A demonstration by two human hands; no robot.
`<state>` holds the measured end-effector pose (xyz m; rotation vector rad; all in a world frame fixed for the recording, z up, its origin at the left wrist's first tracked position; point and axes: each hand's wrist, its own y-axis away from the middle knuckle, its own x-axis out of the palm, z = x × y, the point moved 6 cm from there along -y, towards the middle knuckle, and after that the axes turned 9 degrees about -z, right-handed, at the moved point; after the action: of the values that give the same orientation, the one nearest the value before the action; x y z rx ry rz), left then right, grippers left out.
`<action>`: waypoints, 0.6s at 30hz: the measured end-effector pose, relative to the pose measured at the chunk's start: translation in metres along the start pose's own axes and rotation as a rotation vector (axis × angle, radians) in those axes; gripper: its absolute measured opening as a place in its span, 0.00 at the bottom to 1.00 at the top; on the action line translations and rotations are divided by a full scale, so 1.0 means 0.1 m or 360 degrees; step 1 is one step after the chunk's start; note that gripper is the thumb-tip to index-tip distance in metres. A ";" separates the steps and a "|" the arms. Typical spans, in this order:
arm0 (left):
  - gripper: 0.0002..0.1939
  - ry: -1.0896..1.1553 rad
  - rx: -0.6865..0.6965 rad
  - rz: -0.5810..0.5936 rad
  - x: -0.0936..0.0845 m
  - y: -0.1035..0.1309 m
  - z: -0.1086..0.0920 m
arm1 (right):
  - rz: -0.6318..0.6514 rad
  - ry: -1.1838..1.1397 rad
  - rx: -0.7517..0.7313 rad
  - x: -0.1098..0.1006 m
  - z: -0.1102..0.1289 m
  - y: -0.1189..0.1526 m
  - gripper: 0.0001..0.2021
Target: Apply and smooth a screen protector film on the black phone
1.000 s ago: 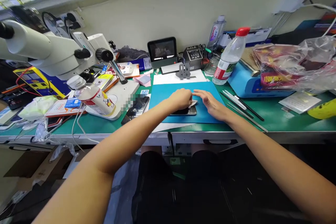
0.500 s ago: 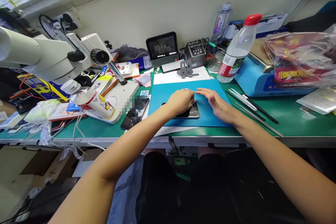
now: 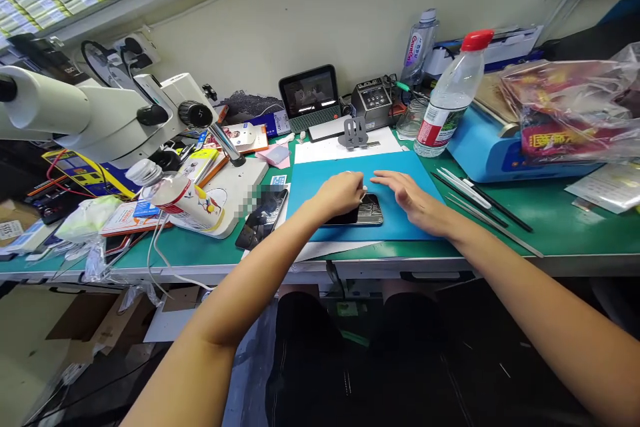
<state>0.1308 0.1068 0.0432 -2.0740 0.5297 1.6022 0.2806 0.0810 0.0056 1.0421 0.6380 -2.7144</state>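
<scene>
Left hand point(image 3: 341, 193): curled into a fist, a small white piece point(image 3: 364, 193) at its fingertips; a second ago more white showed
Right hand point(image 3: 407, 200): fingers spread, holding nothing visible; beside the phone
Phone point(image 3: 370, 211): on the blue mat point(image 3: 320, 171), partly behind the left hand; more uncovered than before
</scene>
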 end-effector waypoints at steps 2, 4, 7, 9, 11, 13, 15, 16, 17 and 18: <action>0.07 -0.0009 -0.0002 0.0007 -0.02 0.03 0.01 | 0.0005 -0.0001 0.0001 0.00 0.00 0.00 0.48; 0.07 -0.0016 0.0014 0.0017 -0.03 0.07 0.03 | 0.0018 0.0010 -0.0006 0.00 0.00 0.00 0.48; 0.07 -0.0038 -0.0017 0.0006 -0.06 0.11 0.07 | 0.0038 0.0027 -0.0040 0.02 0.02 -0.01 0.49; 0.07 -0.0047 -0.0051 -0.0004 -0.07 0.11 0.07 | 0.0031 0.0023 -0.0048 0.01 0.04 -0.01 0.48; 0.07 -0.0035 -0.0042 0.0003 -0.06 0.11 0.04 | 0.0022 0.0012 -0.0045 0.00 0.06 0.00 0.49; 0.08 -0.0014 -0.0022 0.0011 -0.05 0.10 -0.02 | 0.0039 0.0015 -0.0045 -0.01 0.09 0.00 0.49; 0.08 -0.0009 -0.0039 -0.0003 -0.03 0.07 -0.05 | 0.0065 0.0031 -0.0042 -0.01 0.12 0.01 0.49; 0.09 -0.0012 -0.0058 -0.0014 -0.03 0.05 -0.06 | 0.0069 0.0035 -0.0041 -0.02 0.13 0.01 0.49; 0.09 -0.0014 -0.0075 -0.0023 -0.02 0.03 -0.06 | 0.0069 0.0037 -0.0037 -0.02 0.13 0.01 0.49; 0.09 -0.0015 -0.0083 -0.0028 -0.01 0.02 -0.05 | 0.0064 0.0034 -0.0030 -0.02 0.12 0.01 0.49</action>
<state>0.1334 0.1020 0.0452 -2.1021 0.4699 1.6313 0.2750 0.0744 0.0147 1.0692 0.6382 -2.6612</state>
